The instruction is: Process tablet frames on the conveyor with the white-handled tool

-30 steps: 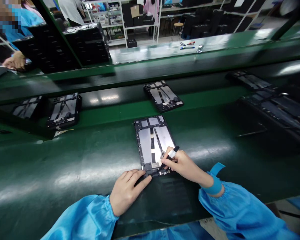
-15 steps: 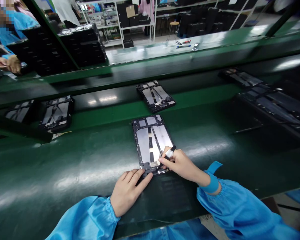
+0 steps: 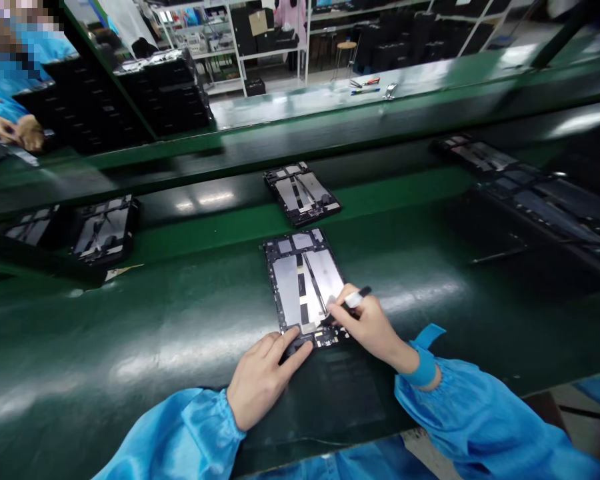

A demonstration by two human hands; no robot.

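An opened tablet (image 3: 286, 287) lies flat on the green bench, its silver battery panels and dark ribbon cables exposed. My left hand (image 3: 267, 373) rests with fingers spread on the tablet's near left corner. Pinched in my right hand (image 3: 367, 327) is a slim black pen-like tool (image 3: 364, 292) with a white wrap around it. Its tip points down at the tablet's near edge, close to the lower end of the ribbon cables; whether it touches is hard to make out. A blue strap (image 3: 424, 370) circles my right wrist.
Beyond it, another opened tablet (image 3: 304, 193) lies on the belt (image 3: 395, 190). More tablets (image 3: 105, 230) sit at left, and others (image 3: 545, 207) at right. Stacked black trays (image 3: 163, 93) and a co-worker's hands (image 3: 27, 132) are at far left. Pens (image 3: 365, 91) lie on the far ledge.
My right hand has moved slightly up and right, the tool's tip coming away from the near edge. My left fingers have slid a little right. The tablets on the belt have shifted left.
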